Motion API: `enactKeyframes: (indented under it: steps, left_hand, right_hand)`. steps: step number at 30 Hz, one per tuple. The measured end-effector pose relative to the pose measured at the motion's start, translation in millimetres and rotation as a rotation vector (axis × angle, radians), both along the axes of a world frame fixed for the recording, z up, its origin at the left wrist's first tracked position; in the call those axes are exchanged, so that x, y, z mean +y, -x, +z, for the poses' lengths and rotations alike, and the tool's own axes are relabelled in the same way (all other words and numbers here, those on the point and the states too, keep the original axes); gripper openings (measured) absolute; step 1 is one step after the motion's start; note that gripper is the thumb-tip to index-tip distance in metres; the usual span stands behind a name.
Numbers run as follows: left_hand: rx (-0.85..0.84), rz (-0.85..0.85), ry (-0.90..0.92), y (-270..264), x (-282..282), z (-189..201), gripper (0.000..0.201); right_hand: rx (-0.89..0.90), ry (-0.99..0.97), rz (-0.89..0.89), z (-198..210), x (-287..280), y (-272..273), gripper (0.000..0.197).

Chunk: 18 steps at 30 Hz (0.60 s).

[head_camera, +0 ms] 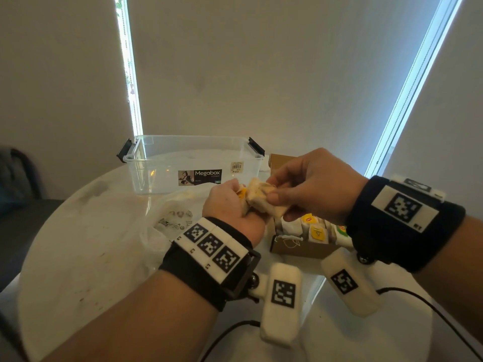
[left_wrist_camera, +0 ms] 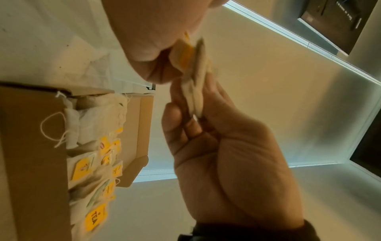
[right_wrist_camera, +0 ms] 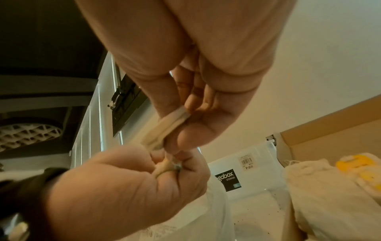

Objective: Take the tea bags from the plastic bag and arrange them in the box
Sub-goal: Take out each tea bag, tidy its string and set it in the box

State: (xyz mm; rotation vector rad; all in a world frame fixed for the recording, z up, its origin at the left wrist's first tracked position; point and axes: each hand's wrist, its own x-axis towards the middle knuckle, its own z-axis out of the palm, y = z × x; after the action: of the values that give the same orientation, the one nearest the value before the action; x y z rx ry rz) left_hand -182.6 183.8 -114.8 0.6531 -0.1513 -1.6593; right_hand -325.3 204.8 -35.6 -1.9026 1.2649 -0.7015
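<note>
Holding one small stack of tea bags point(head_camera: 262, 198) between them: left hand point(head_camera: 230, 207) and right hand point(head_camera: 311, 184), both pinching. Position: above cardboard box point(head_camera: 300, 248), plastic bag point(head_camera: 167, 220) at 9 o'clock. Advice: square edges, lower upright into row.

Dim room, bright window slits, motion-blurred wrist views

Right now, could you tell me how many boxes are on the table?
2: a clear plastic box at the table's far side, and a cardboard box of tea bags below the right hand.
</note>
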Motion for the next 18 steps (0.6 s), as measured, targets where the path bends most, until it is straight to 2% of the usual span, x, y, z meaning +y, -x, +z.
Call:
enactKeyframes:
  steps: [1, 7, 11, 14, 16, 18]
  left_hand:
    - [0.068, -0.031, 0.020, -0.8, -3.3, -2.2, 0.044]
    - [-0.048, -0.015, 0.030, 1.0, 9.4, 3.1, 0.037]
    - [-0.097, -0.158, 0.072, 3.5, 25.1, 11.0, 0.024]
    - [-0.134, -0.260, 0.217, 7.0, 31.0, 13.1, 0.056]
    - [-0.219, -0.224, 0.188, 11.8, 28.8, 13.3, 0.048]
    - [-0.233, -0.123, 0.084, 12.7, 23.6, 11.5, 0.039]
  right_hand:
    - [-0.037, -0.018, -0.008, 0.5, 0.0, 1.9, 0.014]
    - [-0.186, -0.091, -0.062, 5.0, -4.5, 11.1, 0.013]
    - [-0.191, -0.070, -0.050, 4.4, -7.7, 11.8, 0.014]
    - [-0.192, -0.075, -0.045, 1.8, -8.8, 9.8, 0.016]
    - [-0.181, -0.067, -0.048, 0.8, -9.0, 8.2, 0.015]
    - [-0.144, -0.053, -0.070, 1.0, -8.5, 7.5, 0.015]
